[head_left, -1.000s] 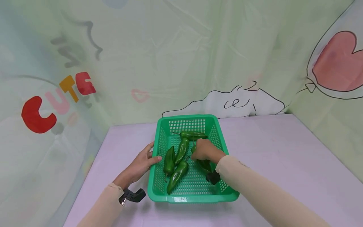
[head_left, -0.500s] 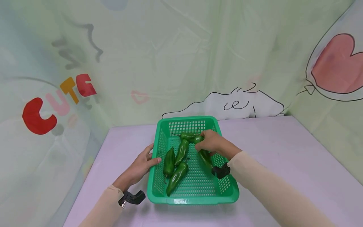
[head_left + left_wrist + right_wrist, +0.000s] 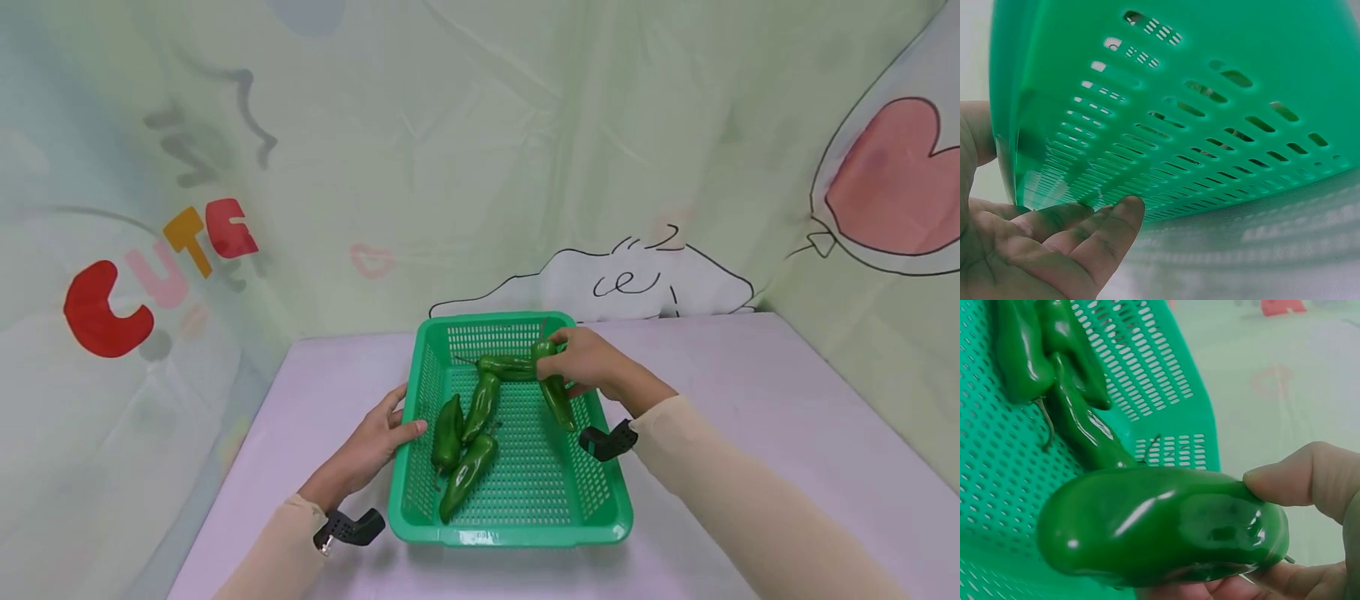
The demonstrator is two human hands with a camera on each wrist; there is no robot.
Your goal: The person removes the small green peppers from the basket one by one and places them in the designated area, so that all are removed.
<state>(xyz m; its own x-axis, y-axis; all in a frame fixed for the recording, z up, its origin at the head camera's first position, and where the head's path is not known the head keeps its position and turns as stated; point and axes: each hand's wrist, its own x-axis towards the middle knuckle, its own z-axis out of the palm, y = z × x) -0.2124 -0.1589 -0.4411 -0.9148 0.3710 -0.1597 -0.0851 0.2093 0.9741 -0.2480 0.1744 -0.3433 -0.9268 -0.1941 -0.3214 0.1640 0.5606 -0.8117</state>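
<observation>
My right hand (image 3: 594,363) pinches a glossy green pepper (image 3: 557,404) between thumb and fingers near its stem end. The pepper hangs tilted over the right side of a green plastic basket (image 3: 525,536); in the right wrist view, this same pepper (image 3: 1160,525) fills the front. My left hand (image 3: 371,446) holds the basket's left side, thumb over the rim. In the left wrist view, the fingers (image 3: 1104,240) touch the outside of the slotted wall (image 3: 1260,56). Inside lie several other peppers: one across the back (image 3: 506,367), the others toward the left, such as the front one (image 3: 468,477).
The basket stands on a table with a pale lilac cover (image 3: 735,433). Behind it hangs a pale green cloth (image 3: 480,167) with printed letters and drawings. A black strap device sits on each wrist, the right one (image 3: 607,440) close to the basket's right wall.
My right hand has risen from inside the basket toward its back right, bringing the pepper with it. The left hand and the basket stay in place.
</observation>
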